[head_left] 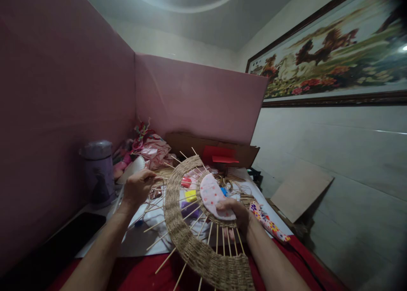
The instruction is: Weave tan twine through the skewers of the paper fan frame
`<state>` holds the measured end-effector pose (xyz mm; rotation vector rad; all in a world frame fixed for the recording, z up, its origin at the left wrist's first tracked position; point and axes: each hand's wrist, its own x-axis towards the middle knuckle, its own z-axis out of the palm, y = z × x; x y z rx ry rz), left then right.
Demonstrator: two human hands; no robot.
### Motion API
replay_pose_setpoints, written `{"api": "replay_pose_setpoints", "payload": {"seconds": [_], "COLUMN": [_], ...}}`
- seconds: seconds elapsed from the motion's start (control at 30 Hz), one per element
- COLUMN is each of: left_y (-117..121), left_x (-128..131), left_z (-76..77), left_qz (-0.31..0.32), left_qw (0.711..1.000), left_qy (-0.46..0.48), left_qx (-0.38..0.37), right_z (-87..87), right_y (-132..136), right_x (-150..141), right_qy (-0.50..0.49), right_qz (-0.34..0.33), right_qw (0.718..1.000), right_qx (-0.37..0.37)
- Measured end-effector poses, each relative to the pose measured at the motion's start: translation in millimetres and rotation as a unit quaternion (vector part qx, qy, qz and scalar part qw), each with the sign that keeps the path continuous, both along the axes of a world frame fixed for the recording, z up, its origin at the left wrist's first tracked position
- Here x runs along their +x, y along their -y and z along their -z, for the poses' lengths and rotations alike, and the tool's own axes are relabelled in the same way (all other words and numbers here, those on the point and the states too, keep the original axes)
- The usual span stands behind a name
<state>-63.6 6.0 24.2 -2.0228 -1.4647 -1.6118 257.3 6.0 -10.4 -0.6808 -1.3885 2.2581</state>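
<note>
A half-round woven fan (174,206) of brown twisted cord on thin pale sticks is held up over the table. Its sticks radiate past the outer band, with open gaps between that band and the inner one. At its centre sits a half-disc of white cloth with pinkish-red spots (211,193). My right hand (237,214) grips the fan there, thumb on the cloth and fingers behind, partly hidden. On the far left edge, my left hand (140,188) is closed in a pinch at the tip of one stick; its fingertips are small in view.
A purple cylindrical container (98,172) stands at left, near pink crumpled cloth (154,149). Yellow (190,195) and purple packets (190,209) show through the fan. A flower-patterned object (269,221) lies right. Cardboard (251,155) and pink panels (197,100) stand behind.
</note>
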Motion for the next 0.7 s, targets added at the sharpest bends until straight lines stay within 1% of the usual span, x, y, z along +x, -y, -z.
{"api": "replay_pose_setpoints", "payload": {"seconds": [0.1,0.17,0.27,0.3,0.37,0.43,0.5,0.6,0.7], "left_y": [0.5,1.8,3.4,3.3,2.0,-0.7,-3.8,-6.9,-6.5], "left_x": [0.0,-0.5,-2.1,-2.9,-5.3,-9.0,-13.5,-19.1,-19.3], "left_z": [-1.5,-2.9,-5.7,-7.2,-11.4,-17.5,-24.5,-32.2,-32.6], "left_qz": [-0.003,0.004,0.022,0.035,0.086,0.151,0.199,0.24,0.278], "left_qw": [1.0,0.999,0.995,0.99,0.967,0.931,0.896,0.869,0.851], "left_qy": [-0.024,-0.032,-0.008,0.012,0.061,0.093,0.105,0.109,0.135], "left_qx": [-0.003,-0.021,-0.098,-0.136,-0.231,-0.319,-0.381,-0.418,-0.425], "right_z": [4.7,6.8,5.6,4.4,2.1,1.4,2.4,5.2,6.2], "right_y": [-2.6,-3.2,-0.6,1.0,4.1,6.1,6.5,5.1,3.8], "right_x": [1.0,0.8,-1.9,-3.1,-5.4,-7.0,-7.8,-7.6,-6.3], "right_qy": [0.019,0.029,0.011,0.007,0.013,0.025,0.019,0.011,0.007], "right_qz": [-0.008,-0.013,0.024,0.035,0.037,0.026,0.031,0.041,0.032], "right_qw": [0.999,0.999,1.0,0.999,0.999,0.999,0.999,0.999,0.999], "right_qx": [-0.025,-0.029,-0.004,0.004,0.009,0.009,0.015,0.008,-0.005]}}
